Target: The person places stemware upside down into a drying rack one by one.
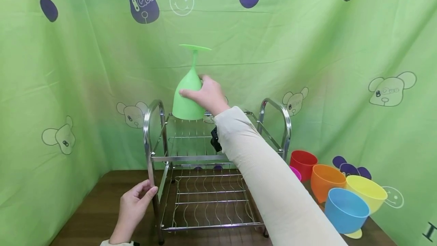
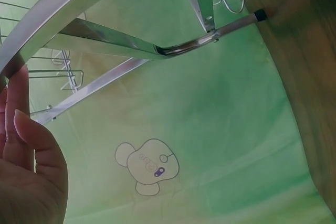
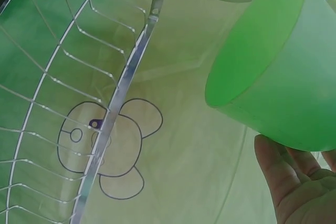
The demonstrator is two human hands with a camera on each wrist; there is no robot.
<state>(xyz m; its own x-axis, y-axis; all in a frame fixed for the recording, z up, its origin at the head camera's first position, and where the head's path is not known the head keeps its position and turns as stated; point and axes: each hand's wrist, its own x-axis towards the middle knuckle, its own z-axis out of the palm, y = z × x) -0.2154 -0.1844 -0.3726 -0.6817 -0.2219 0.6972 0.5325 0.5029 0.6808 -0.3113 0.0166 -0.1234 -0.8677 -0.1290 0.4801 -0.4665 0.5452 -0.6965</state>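
My right hand (image 1: 209, 94) grips the bowl of a bright green plastic goblet (image 1: 187, 101), thumb across its near side. Upside down and slightly tilted, the goblet has its flat foot on top and its open mouth facing down, over the upper tier of a two-tier metal dish rack (image 1: 192, 158). In the right wrist view the mouth of the goblet (image 3: 252, 51) shows beside the rack's wires (image 3: 68, 56). My left hand (image 1: 134, 204) holds the rack's front left post, thumb and fingertips at the metal; the left wrist view shows a fingertip (image 2: 18, 80) against the tube.
Right of the rack stand several goblets, mouths up: red (image 1: 304, 162), orange (image 1: 326, 181), yellow (image 1: 367, 191) and blue (image 1: 346, 210). A magenta one (image 1: 296, 173) is mostly hidden behind my sleeve. Green printed cloth (image 1: 218, 29) surrounds the brown wooden table (image 1: 99, 208).
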